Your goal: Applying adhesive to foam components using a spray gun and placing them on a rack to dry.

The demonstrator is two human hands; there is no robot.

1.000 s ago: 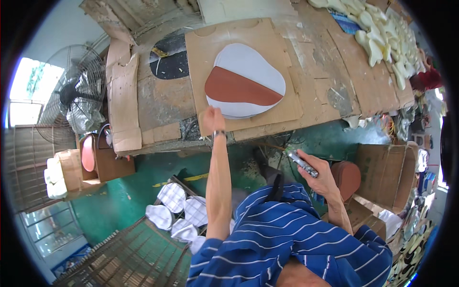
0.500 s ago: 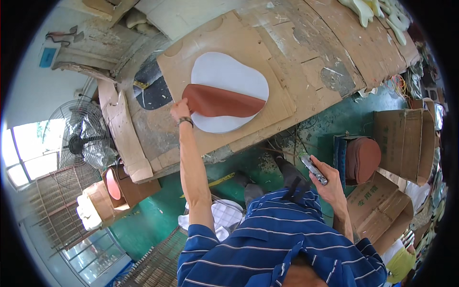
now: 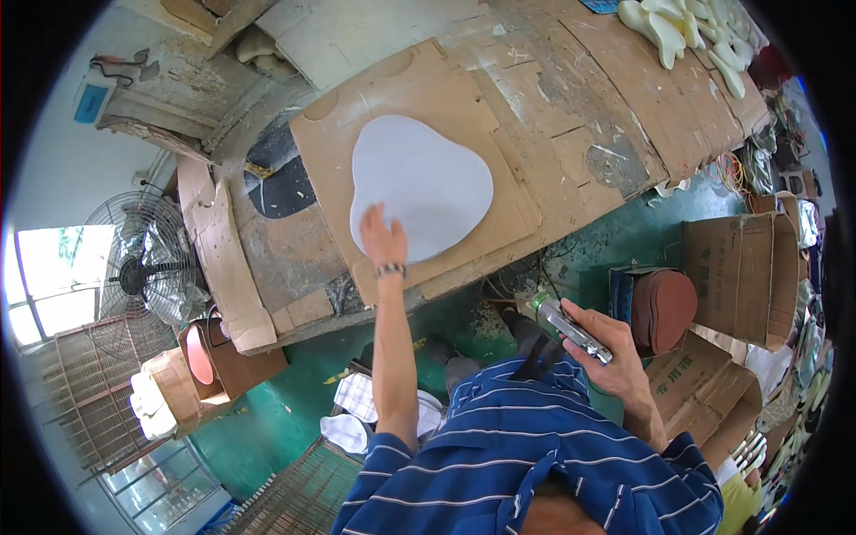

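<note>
A pale grey-white rounded piece [image 3: 428, 183], softly lobed, lies flat on brown cardboard [image 3: 321, 143] on the workbench. My left hand [image 3: 383, 239], with a dark bracelet at the wrist, is open over its near left edge, fingers apart. Whether the fingertips touch the piece I cannot tell. In front of my body, away from the bench, my right hand [image 3: 606, 348] is closed round a silver handheld tool with a green end [image 3: 575, 332]. A dark cord or hose shows near that end. The tool's exact kind is unclear.
To the right, a stack of reddish-brown rounded pieces [image 3: 664, 308] stands beside cardboard boxes [image 3: 740, 276]. Cream-coloured shaped parts [image 3: 664, 31] lie at the bench's far right. A fan [image 3: 134, 275] stands at the left, above a wire rack [image 3: 107, 374]. A dark sheet [image 3: 283, 178] lies beside the cardboard.
The reddish-brown surface that my left hand held folded over the white is no longer visible; only pale surface shows. My left hand has let go and moved right and nearer.
</note>
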